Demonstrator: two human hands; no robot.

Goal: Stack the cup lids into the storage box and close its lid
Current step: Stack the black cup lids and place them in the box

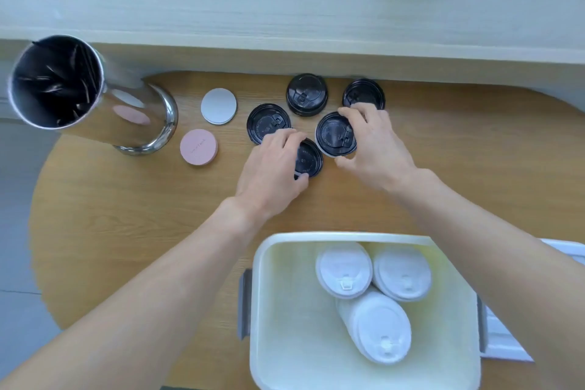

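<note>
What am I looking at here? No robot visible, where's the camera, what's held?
No machine: a person works bare-handed, and one camera on their head looks down. The left hand has its grip on a black lid; the right hand holds another black lid. Three more black lids lie on the round wooden table, beside a white disc, a pink disc and a steel canister. The open storage box nearby already holds white lids.

Faint print on round pink coaster (198,147), embossed marks on black plastic cup lids (267,127): too small, unreadable.
</note>
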